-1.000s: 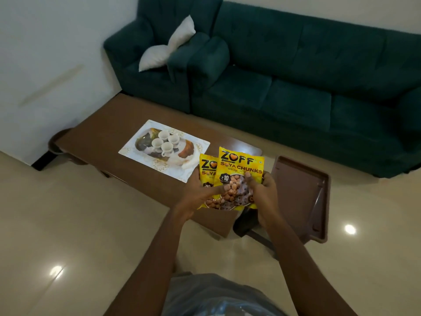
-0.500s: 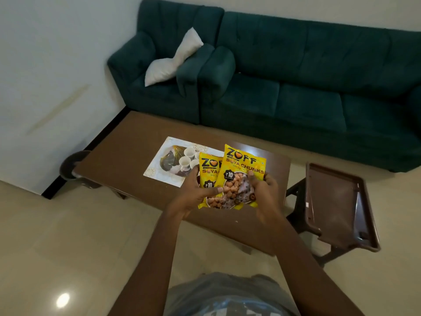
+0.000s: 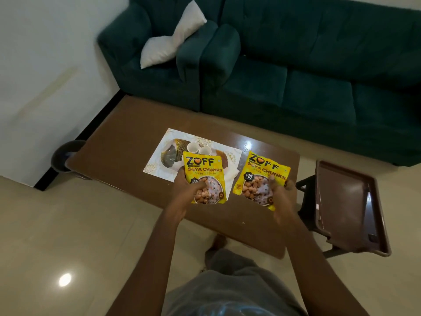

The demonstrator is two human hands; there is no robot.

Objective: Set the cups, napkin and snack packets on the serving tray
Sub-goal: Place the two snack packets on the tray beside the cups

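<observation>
My left hand (image 3: 186, 190) grips a yellow snack packet (image 3: 204, 172) by its lower left edge, above the near side of the white patterned serving tray (image 3: 159, 153). In my right hand (image 3: 281, 195) is a second yellow snack packet (image 3: 262, 174), held to the right of the tray over the brown table (image 3: 118, 142). Two small white cups (image 3: 200, 148) stand on the tray behind the left packet. A white napkin (image 3: 232, 172) shows on the tray between the packets. The left packet hides part of the tray.
A dark brown tray-topped stand (image 3: 350, 201) sits right of the table. Behind the table is a green sofa (image 3: 296, 71) with a white cushion (image 3: 168, 42). A dark bin (image 3: 66, 153) stands by the wall at the left. My foot (image 3: 218, 241) is on the tiled floor.
The two packets, held overlapped in front of me before, are now apart, one in each hand. The view has moved closer to the table.
</observation>
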